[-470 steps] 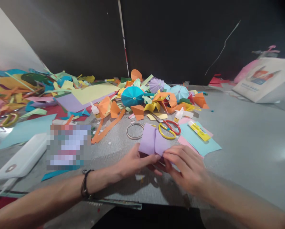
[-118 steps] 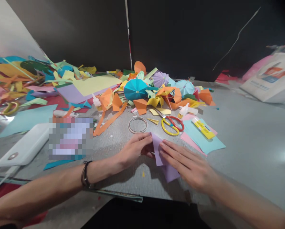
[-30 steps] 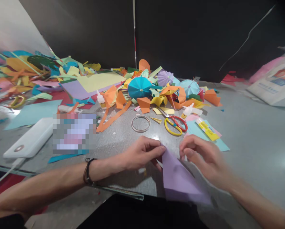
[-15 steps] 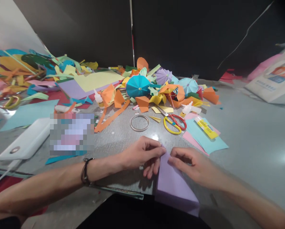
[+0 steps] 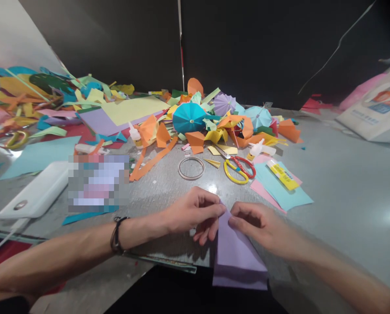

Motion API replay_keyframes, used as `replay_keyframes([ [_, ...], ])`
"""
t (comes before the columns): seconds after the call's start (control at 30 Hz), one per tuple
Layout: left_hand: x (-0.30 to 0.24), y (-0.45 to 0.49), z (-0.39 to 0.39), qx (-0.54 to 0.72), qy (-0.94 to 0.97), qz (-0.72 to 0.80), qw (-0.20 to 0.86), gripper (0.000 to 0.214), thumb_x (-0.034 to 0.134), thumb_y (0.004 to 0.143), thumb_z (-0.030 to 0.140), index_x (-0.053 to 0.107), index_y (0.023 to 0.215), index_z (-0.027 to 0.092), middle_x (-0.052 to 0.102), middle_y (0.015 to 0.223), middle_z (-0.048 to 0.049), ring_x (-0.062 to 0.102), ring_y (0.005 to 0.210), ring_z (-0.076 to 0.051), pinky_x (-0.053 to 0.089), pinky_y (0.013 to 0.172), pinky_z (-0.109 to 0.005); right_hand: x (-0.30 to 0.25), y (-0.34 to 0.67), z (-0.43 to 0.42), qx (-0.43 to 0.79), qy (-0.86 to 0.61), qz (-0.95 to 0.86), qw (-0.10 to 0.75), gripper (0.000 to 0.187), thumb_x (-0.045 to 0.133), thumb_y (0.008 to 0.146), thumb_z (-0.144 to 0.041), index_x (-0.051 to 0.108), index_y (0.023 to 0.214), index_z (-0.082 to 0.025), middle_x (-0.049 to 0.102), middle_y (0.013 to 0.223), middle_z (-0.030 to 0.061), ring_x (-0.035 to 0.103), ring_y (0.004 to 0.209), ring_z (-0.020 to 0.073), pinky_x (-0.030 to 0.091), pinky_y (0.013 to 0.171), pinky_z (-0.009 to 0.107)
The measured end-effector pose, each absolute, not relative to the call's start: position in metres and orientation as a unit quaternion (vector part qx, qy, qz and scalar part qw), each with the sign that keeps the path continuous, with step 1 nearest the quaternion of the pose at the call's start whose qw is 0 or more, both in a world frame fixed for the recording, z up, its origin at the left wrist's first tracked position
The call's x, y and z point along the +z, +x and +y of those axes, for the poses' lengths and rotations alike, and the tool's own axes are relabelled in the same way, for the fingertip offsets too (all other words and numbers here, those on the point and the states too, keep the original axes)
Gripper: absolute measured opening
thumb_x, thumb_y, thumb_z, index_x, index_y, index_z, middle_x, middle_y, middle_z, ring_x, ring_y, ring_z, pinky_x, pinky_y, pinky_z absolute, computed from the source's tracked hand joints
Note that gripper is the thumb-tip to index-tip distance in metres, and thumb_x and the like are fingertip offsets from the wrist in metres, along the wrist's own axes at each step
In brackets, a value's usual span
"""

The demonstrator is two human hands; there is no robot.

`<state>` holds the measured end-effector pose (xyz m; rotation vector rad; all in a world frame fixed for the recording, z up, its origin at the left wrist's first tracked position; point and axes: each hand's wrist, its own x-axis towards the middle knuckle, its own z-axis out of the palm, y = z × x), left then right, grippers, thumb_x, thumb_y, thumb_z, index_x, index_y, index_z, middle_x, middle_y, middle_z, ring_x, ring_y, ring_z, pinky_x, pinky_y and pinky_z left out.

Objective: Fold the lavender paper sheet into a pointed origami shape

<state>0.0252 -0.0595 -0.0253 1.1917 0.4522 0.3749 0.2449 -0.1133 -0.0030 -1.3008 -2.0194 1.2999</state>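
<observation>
A folded purple paper (image 5: 237, 257) hangs over the near edge of the grey table (image 5: 338, 183), its pointed top between my two hands. My left hand (image 5: 193, 212) pinches that top from the left, fingers curled, a dark band on its wrist. My right hand (image 5: 263, 226) pinches the same top from the right with thumb and forefinger closed on it. Both hands sit just above the table surface near its front edge.
Beyond my hands lie a wire ring (image 5: 191, 168), yellow-and-red scissors (image 5: 239, 168), a yellow glue stick (image 5: 283, 174) on blue and pink sheets, and a heap of paper scraps with small paper umbrellas (image 5: 188, 117). A white power bank (image 5: 34, 192) lies left, a bag (image 5: 374, 113) far right.
The purple paper has swung from pointing right to hanging straight toward me over the table edge. My right hand has closed in on its top beside my left hand.
</observation>
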Motion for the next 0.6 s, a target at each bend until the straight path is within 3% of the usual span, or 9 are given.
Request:
replay_keyframes([
  [0.37, -0.0297, 0.0258, -0.0581, 0.179, 0.542, 0.221, 0.791, 0.042, 0.068, 0.094, 0.051, 0.058, 0.076, 0.015, 0.069, 0.06, -0.002, 0.061, 0.041, -0.008, 0.042, 0.035, -0.014, -0.0045, 0.2438, -0.1144, 0.486, -0.463, -0.706, 0.225, 0.044, 0.053, 0.102, -0.057, 0.054, 0.077, -0.02, 0.049, 0.071, -0.0024, 0.044, 0.066, 0.0127, 0.038, 0.056, 0.024],
  [0.6, -0.0285, 0.0255, -0.0587, 0.197, 0.547, 0.219, 0.784, 0.04, 0.069, 0.095, 0.048, 0.061, 0.077, 0.013, 0.069, 0.062, -0.0024, 0.062, 0.041, -0.009, 0.047, 0.036, -0.015, -0.0079, 0.2452, -0.115, 0.464, -0.471, -0.717, 0.221, 0.038, 0.053, 0.104, -0.049, 0.056, 0.079, -0.021, 0.055, 0.074, -0.0013, 0.052, 0.07, 0.0137, 0.045, 0.062, 0.025],
])
